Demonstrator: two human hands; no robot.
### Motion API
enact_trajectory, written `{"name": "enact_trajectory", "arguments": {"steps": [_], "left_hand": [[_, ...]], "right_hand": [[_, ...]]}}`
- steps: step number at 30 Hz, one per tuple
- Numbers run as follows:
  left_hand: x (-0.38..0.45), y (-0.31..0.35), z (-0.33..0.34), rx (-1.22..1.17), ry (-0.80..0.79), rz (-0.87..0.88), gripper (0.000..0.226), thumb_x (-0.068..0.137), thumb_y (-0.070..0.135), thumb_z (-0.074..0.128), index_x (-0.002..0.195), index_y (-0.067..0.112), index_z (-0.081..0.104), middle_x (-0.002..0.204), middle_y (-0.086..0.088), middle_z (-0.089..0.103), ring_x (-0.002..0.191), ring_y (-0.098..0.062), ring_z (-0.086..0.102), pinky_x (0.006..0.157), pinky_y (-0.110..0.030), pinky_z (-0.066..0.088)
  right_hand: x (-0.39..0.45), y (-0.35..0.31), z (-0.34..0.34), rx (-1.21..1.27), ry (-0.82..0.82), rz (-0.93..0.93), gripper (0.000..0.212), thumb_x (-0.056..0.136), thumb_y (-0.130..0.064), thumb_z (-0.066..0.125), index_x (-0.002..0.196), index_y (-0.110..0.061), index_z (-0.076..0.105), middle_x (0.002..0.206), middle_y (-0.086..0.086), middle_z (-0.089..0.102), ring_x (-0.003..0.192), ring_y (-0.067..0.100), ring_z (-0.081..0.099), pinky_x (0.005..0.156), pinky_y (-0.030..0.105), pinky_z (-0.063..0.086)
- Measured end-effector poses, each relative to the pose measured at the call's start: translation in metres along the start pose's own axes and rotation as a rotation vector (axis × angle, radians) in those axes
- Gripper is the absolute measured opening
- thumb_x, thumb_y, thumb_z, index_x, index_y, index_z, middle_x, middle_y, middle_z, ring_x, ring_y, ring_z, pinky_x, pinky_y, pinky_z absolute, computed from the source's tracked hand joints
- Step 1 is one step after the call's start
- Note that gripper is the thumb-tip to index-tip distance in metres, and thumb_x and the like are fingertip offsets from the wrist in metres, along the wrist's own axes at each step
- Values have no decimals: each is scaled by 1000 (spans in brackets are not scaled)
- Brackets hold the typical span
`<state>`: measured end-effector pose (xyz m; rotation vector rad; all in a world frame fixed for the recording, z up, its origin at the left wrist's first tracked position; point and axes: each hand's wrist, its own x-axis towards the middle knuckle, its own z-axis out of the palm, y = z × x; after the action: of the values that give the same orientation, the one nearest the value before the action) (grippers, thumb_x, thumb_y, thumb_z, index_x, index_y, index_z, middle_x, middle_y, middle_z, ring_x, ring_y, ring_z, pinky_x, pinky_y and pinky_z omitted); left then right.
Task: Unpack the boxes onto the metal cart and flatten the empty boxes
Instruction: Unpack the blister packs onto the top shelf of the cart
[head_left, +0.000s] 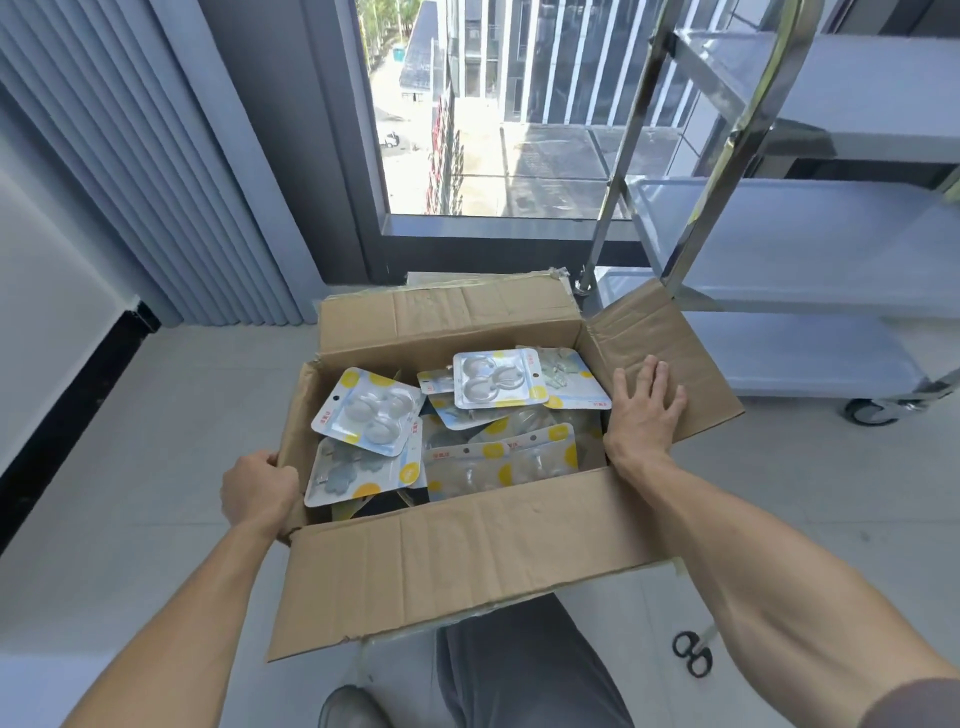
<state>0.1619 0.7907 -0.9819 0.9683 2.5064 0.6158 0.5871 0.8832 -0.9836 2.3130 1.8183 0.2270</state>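
Observation:
An open brown cardboard box (447, 551) stands on the floor in front of me with all flaps folded outward. Inside lie several blister packs (371, 410) with clear plastic bubbles on white, blue and yellow cards. My left hand (257, 488) grips the box's left flap at its edge, fingers curled over it. My right hand (644, 410) lies flat with straight fingers on the right flap (670, 338), pressing it outward. The metal cart (810, 249) stands at the right, its three shelves bare in view.
A pair of black-handled scissors (693, 652) lies on the tiled floor by my right forearm. A floor-length window (493, 114) is straight ahead beyond the box. Pleated blinds (130, 171) hang at the left. My grey-trousered knee (524, 670) is just below the box.

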Motion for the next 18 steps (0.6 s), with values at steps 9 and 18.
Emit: {"name": "enact_trajectory", "arguments": {"steps": [9, 18], "left_hand": [[-15, -28, -14, -49, 40, 27, 18, 68, 0, 54, 74, 7, 69, 71, -18, 63, 70, -40, 52, 62, -33, 40], [-8, -29, -11, -11, 82, 15, 17, 62, 7, 50, 69, 5, 65, 66, -17, 60, 65, -40, 52, 60, -34, 45]], "right_hand": [[12, 9, -28, 206, -146, 180, 105, 76, -27, 75, 155, -25, 6, 159, 26, 5, 148, 40, 4, 112, 57, 24], [0, -4, 17, 769, -344, 216, 34, 87, -35, 60, 107, -11, 71, 106, 19, 69, 103, 37, 62, 78, 33, 47]]}}
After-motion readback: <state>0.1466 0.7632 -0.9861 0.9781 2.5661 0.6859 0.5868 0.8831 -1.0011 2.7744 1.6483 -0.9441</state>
